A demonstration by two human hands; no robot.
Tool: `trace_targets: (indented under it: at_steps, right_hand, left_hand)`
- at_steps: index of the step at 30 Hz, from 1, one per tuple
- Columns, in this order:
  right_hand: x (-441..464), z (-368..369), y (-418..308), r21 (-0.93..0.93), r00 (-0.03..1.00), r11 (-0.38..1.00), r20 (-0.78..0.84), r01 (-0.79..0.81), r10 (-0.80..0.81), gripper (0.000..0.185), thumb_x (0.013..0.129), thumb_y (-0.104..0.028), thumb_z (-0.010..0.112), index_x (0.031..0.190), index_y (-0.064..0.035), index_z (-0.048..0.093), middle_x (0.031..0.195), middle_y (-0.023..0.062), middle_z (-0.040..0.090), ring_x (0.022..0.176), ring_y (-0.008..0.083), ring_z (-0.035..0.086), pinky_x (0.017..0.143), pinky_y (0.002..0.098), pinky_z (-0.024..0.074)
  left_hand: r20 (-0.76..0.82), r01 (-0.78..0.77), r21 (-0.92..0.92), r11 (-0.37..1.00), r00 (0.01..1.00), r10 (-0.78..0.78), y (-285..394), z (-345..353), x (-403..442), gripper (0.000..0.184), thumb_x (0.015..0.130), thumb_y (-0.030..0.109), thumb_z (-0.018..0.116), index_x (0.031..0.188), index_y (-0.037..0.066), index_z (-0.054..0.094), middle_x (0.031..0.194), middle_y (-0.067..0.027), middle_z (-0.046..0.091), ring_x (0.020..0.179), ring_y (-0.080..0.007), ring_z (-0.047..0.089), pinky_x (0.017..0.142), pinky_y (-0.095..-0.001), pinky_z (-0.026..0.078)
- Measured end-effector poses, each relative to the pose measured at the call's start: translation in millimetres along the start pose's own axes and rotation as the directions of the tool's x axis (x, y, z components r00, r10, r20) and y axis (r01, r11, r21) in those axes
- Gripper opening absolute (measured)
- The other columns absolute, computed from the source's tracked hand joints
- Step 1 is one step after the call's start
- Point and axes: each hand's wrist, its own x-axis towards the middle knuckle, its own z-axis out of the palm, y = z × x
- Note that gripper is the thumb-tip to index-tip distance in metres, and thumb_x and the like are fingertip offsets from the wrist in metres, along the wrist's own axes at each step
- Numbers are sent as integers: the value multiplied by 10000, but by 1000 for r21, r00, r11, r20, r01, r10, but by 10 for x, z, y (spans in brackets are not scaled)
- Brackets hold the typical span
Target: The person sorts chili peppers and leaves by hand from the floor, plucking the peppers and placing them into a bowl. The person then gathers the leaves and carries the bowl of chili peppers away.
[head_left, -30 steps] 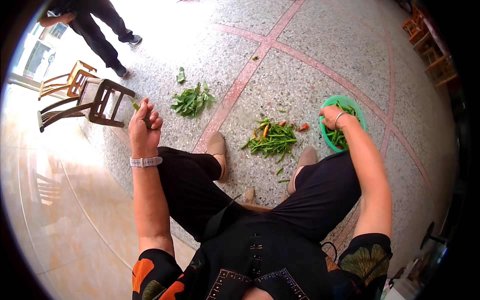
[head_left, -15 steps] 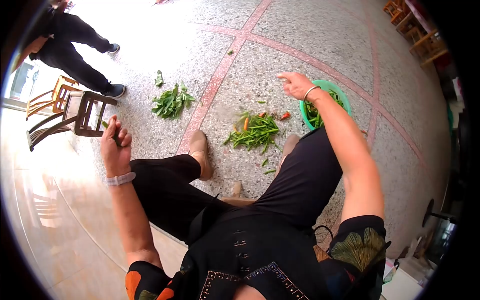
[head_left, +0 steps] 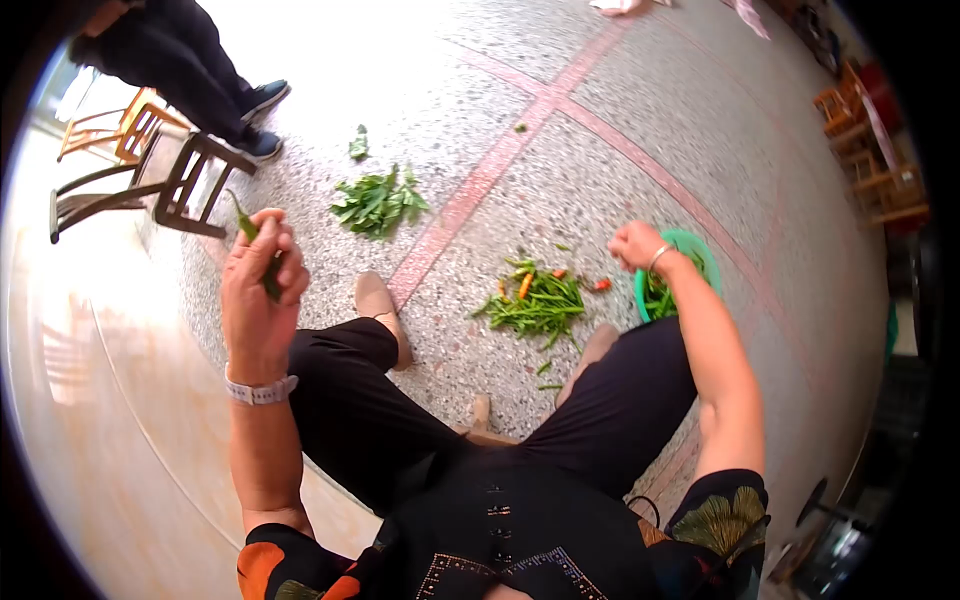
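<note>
Raised at the left, my left hand [head_left: 262, 285] has its fingers wrapped round a green pepper [head_left: 246, 225], whose stem end sticks up above the thumb. My right hand [head_left: 637, 245] is over the left rim of a green plastic basket [head_left: 713, 262] with green peppers inside. Its fingers are curled together, and what they hold, if anything, is too small to tell. A heap of green pepper pieces [head_left: 545, 305] with a few red and orange ones lies on the floor between my feet. Green leaves [head_left: 378, 203] lie in a pile beyond my left foot.
A person in dark trousers [head_left: 185, 60] stands at the upper left beside a dark wooden chair [head_left: 185, 185] and a lighter one [head_left: 130, 128]. More wooden chairs [head_left: 870, 170] stand at the far right. A small green scrap [head_left: 520, 128] lies on the floor.
My right hand, stretched out beyond the basket half a second ago, is now curled at its left rim. More of the pepper shows in my left hand. The person's feet are closer together.
</note>
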Motion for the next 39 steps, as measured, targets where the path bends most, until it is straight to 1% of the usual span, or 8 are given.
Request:
trace_targets:
  at_steps: [2,5,11,16,23,25,32,39]
  right_hand:
    - [232,118,16,-346,993,931,-2,113,-121,169,819,-183,611,779,-46,701,806,178,697,773,309,682,737,375,531]
    - [566,315,-140,-425,976,887,-30,181,-214,144,805,-167,629,854,-63,716,930,201,685,946,365,644,840,412,503]
    - [1298,843,-954,-627,927,713,364,315,-90,216,799,-105,565,964,-75,701,1010,224,663,1006,378,619,868,437,495]
    - [2209,1415,-1533,-470,834,689,310,551,-456,246,832,-126,554,1056,-45,615,1011,232,633,979,406,601,847,472,484]
    - [3280,1959,-2868,-315,804,749,84,582,-589,362,909,-254,533,1220,-68,521,1167,239,569,1096,402,539,939,469,437]
    - [3583,2149,-3078,-322,777,726,52,608,-628,409,917,-275,524,1277,-82,498,1241,235,544,1153,402,511,980,461,418]
    - [4029,2505,-3775,-343,934,872,44,348,-355,552,929,-399,532,1439,-269,364,1544,168,220,1384,390,284,1056,598,308]
    - [4236,2707,-4080,-514,963,816,186,264,-194,623,948,-414,508,1486,-212,269,1594,73,109,1451,308,163,1070,652,239]
  left_hand:
    - [-18,-15,28,999,1000,15,51,-27,-2,147,997,117,477,1108,37,529,852,-22,499,545,-48,385,419,-169,291]
    - [-57,-79,-35,996,995,77,104,-113,-38,141,999,107,463,1101,33,528,845,-24,496,544,-50,385,422,-170,293]
    - [-205,-117,-259,959,977,64,184,-278,-146,127,1013,124,424,1105,37,440,834,-24,433,532,-64,354,420,-181,302]
    - [-236,-176,-394,902,968,86,250,-487,-255,117,1028,129,363,1101,41,391,834,-45,409,524,-95,346,435,-221,314]
    - [-333,-244,-533,810,941,65,391,-894,-84,67,1032,120,346,1073,70,365,834,-49,412,480,-106,324,411,-238,278]
    - [-326,-173,-603,779,945,-42,530,-951,63,133,976,125,526,1084,83,462,815,-35,457,530,-107,383,488,-247,333]
    - [-441,-260,-600,756,897,-41,631,-1343,285,79,1005,119,456,1060,62,461,809,-29,453,516,-105,361,471,-239,304]
    - [-541,-306,-538,785,840,-44,686,-1516,309,78,1007,133,461,1045,67,475,800,-24,455,519,-105,352,472,-241,314]
